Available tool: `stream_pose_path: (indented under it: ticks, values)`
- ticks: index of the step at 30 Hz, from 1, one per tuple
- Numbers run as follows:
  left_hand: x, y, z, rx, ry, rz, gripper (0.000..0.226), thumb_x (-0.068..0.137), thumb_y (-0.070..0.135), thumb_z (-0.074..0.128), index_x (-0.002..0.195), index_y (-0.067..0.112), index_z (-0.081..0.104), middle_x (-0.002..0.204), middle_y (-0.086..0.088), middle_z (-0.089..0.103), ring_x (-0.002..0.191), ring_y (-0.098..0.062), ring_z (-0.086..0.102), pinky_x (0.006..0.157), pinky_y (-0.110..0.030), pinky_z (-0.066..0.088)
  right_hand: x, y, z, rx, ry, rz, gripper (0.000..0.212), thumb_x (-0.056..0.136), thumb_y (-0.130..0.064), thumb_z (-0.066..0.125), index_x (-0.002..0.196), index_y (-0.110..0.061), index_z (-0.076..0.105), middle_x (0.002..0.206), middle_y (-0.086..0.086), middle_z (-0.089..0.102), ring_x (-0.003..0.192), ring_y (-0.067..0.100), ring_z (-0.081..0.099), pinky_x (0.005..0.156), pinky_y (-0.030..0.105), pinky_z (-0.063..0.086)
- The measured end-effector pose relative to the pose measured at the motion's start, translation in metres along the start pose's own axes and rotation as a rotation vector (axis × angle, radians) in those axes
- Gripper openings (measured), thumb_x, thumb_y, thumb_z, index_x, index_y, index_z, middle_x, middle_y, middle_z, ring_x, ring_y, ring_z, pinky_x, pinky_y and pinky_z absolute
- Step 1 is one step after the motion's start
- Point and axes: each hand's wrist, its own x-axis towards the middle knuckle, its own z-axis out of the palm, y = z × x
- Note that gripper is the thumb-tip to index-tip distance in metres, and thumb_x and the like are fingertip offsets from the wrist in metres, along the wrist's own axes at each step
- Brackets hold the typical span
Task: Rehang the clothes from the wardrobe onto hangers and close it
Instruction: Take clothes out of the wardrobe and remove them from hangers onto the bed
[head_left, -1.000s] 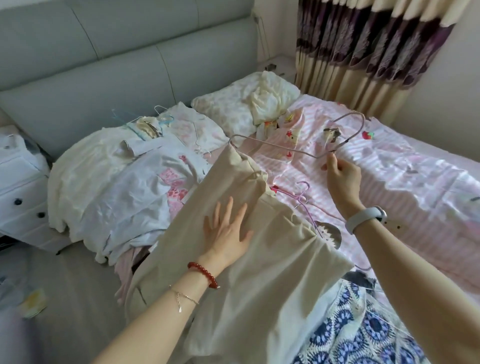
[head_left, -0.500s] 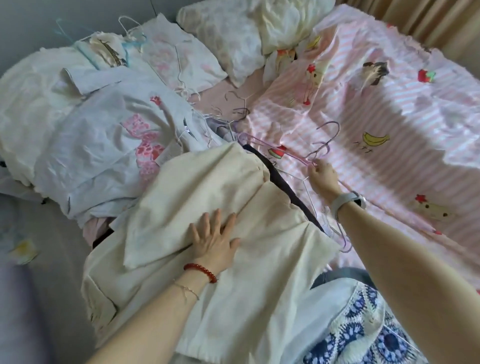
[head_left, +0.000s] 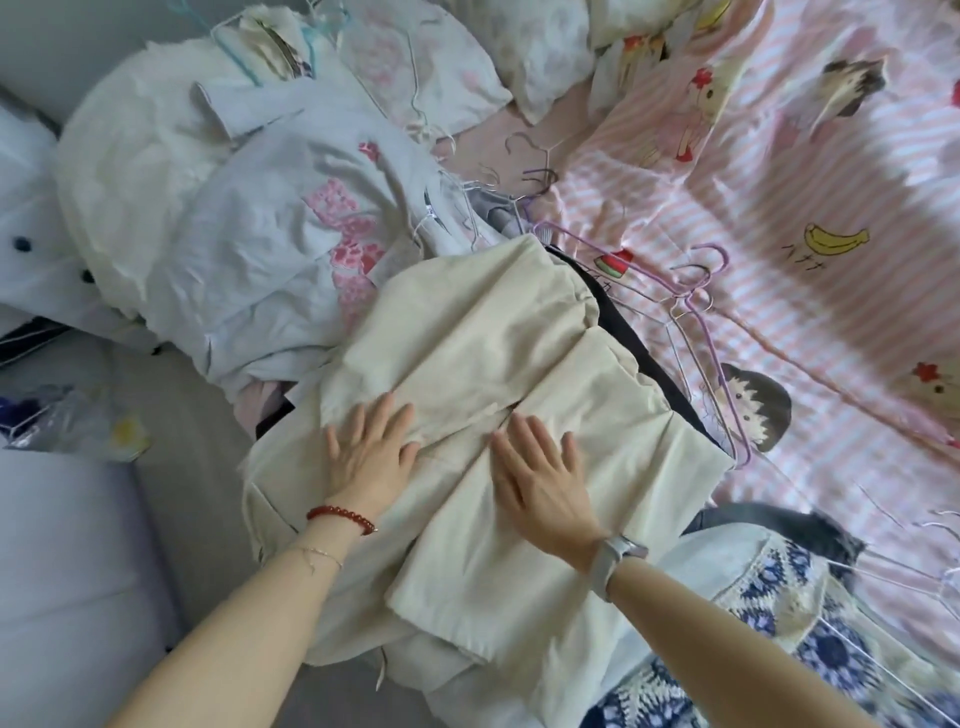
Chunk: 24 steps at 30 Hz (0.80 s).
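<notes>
My left hand (head_left: 371, 452) and my right hand (head_left: 540, 473) both lie flat, fingers spread, palms down on the cream garment (head_left: 467, 374); neither grips anything. The garment is a pale, plain cloth, folded over on itself with soft creases, and it lies at the near edge of the bed (head_left: 779, 208), on top of a dark piece of clothing (head_left: 639, 338). Just beside it to my right, thin wire hangers (head_left: 696, 291), some purple, lie on the pink striped sheet. To my left sits a heap of white and light blue clothes (head_left: 249, 244).
</notes>
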Motion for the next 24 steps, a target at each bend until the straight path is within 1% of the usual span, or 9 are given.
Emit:
stream_pose_path:
  ticks: [3,5,9,11,13,16,18,21,24]
  values:
    - [-0.019,-0.026,0.004,-0.084,-0.103,0.003,0.048,0.097,0.039,0.031,0.144,0.032,0.024,0.155,0.007,0.012,0.140,-0.020,0.010,0.111,-0.042,0.016,-0.012,-0.035,0.025,-0.007,-0.145,0.094,0.052,0.098,-0.035,0.023,0.147,-0.022,0.011,0.156,0.004,0.003,0.143,0.022,-0.002,0.112,0.052,0.001]
    - [-0.039,-0.033,0.003,-0.134,-0.102,0.005,0.046,0.097,0.035,0.032,0.143,0.028,0.028,0.153,0.005,0.018,0.139,-0.020,0.011,0.109,-0.042,0.018,-0.018,-0.053,0.030,0.013,-0.162,0.141,0.053,0.098,-0.036,0.020,0.147,-0.022,0.006,0.156,0.004,-0.001,0.143,0.022,-0.005,0.112,0.053,-0.001]
    - [-0.103,-0.045,-0.006,-0.250,0.082,-0.097,0.043,0.097,0.031,0.035,0.140,0.024,0.036,0.152,0.000,0.024,0.140,-0.022,0.017,0.111,-0.046,0.016,-0.039,-0.094,0.028,-0.011,-0.133,0.100,0.053,0.097,-0.034,0.021,0.146,-0.020,0.008,0.156,0.005,0.002,0.143,0.022,-0.004,0.112,0.052,-0.002]
    - [-0.144,-0.051,-0.009,-0.290,0.179,-0.146,0.042,0.096,0.028,0.039,0.137,0.020,0.042,0.148,-0.005,0.032,0.135,-0.027,0.028,0.109,-0.045,0.021,-0.054,-0.119,0.028,-0.046,-0.130,0.042,0.053,0.097,-0.031,0.023,0.147,-0.019,0.011,0.156,0.006,0.003,0.143,0.022,-0.003,0.113,0.050,-0.002]
    - [-0.191,-0.060,-0.007,-0.324,0.259,-0.173,0.040,0.092,0.022,0.049,0.131,0.014,0.051,0.141,-0.011,0.043,0.123,-0.034,0.043,0.102,-0.044,0.035,-0.072,-0.145,0.032,-0.049,-0.146,-0.033,0.052,0.097,-0.029,0.024,0.146,-0.019,0.013,0.156,0.004,0.006,0.143,0.021,-0.001,0.113,0.048,-0.002]
    - [-0.269,-0.078,0.007,-0.355,0.315,-0.218,0.039,0.081,0.012,0.065,0.120,0.010,0.060,0.127,-0.014,0.056,0.100,-0.035,0.060,0.083,-0.043,0.050,-0.108,-0.187,0.047,-0.081,-0.173,-0.199,0.049,0.096,-0.026,0.029,0.144,-0.019,0.023,0.154,0.000,0.017,0.143,0.019,0.005,0.114,0.044,0.001]
    - [-0.320,-0.094,0.021,-0.380,0.339,-0.272,0.039,0.075,0.009,0.071,0.113,0.008,0.063,0.116,-0.013,0.062,0.094,-0.033,0.064,0.079,-0.042,0.052,-0.135,-0.217,0.062,-0.134,-0.191,-0.329,0.044,0.095,-0.025,0.031,0.139,-0.019,0.033,0.149,-0.002,0.029,0.141,0.018,0.012,0.114,0.043,0.006]
    - [-0.402,-0.126,0.043,-0.340,0.391,-0.378,0.036,0.070,0.009,0.073,0.105,0.008,0.067,0.106,-0.012,0.066,0.092,-0.031,0.065,0.076,-0.041,0.055,-0.179,-0.270,0.090,-0.169,-0.252,-0.540,0.040,0.093,-0.021,0.039,0.131,-0.013,0.046,0.138,0.003,0.045,0.137,0.023,0.027,0.111,0.043,0.014]
    - [-0.490,-0.162,0.063,-0.275,0.405,-0.602,0.037,0.065,0.011,0.076,0.101,0.009,0.069,0.103,-0.012,0.067,0.093,-0.031,0.065,0.076,-0.044,0.054,-0.229,-0.329,0.119,-0.225,-0.337,-0.730,0.039,0.091,-0.020,0.046,0.129,-0.012,0.050,0.135,0.004,0.049,0.134,0.024,0.033,0.110,0.044,0.018]
